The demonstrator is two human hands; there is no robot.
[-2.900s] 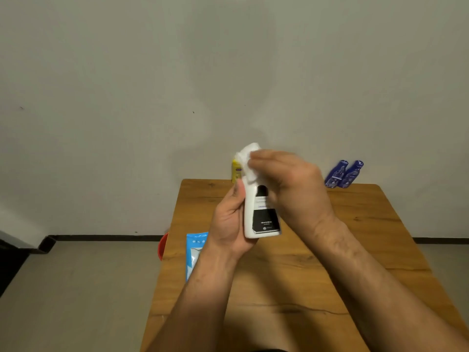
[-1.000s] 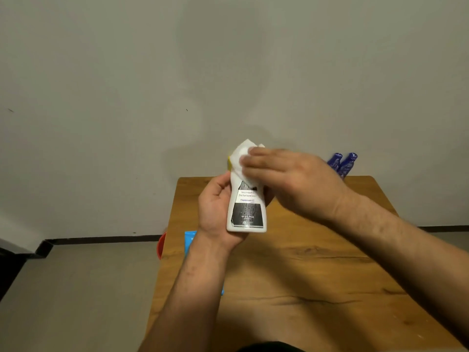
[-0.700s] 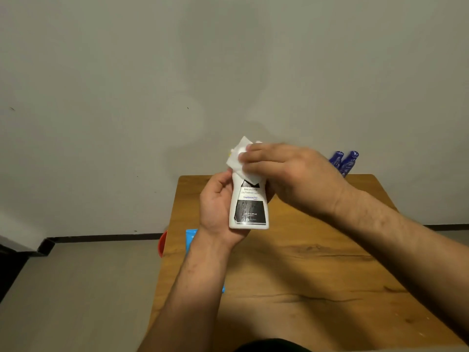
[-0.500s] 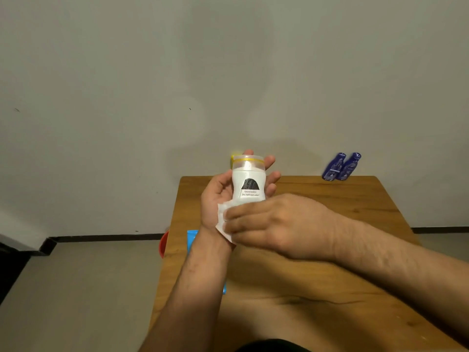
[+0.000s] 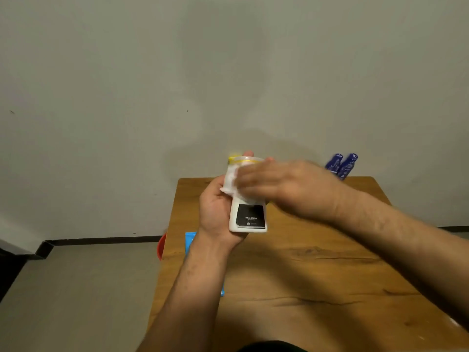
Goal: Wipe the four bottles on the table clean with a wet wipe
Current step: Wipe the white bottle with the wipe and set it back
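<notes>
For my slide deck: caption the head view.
Left hand holds a white bottle over the table; right hand presses a wet wipe to its upper part.

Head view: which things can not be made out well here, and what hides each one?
All in the head view:
- white bottle: upper half covered by the wet wipe and right hand; label print too small.
- right hand: motion-blurred, hold on the wet wipe unclear.
- blue pack: mostly behind the left forearm.
- red object: mostly behind the table edge.
</notes>
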